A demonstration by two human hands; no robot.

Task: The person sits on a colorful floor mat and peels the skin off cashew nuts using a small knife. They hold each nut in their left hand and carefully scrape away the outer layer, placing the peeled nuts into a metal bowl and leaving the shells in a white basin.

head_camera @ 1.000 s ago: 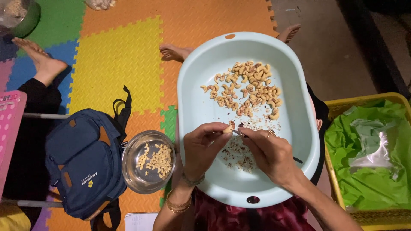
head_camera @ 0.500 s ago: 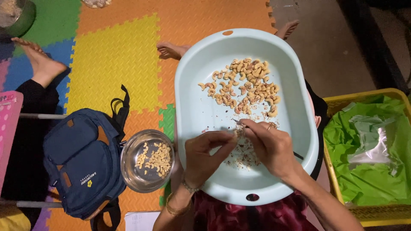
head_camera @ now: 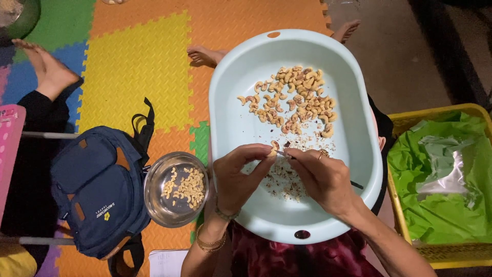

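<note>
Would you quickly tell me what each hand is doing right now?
Left hand: closed, pinching a cashew nut.
Right hand: closed on a thin tool, its tip at the nut.

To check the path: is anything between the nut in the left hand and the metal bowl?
Nothing visible: the cashew in the left hand has only the tub rim before the metal bowl.

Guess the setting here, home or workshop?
Likely a home floor used for hand work: coloured foam mats underfoot, a pale oval basin of cashews on the lap, a backpack lying beside a steel bowl.
</note>
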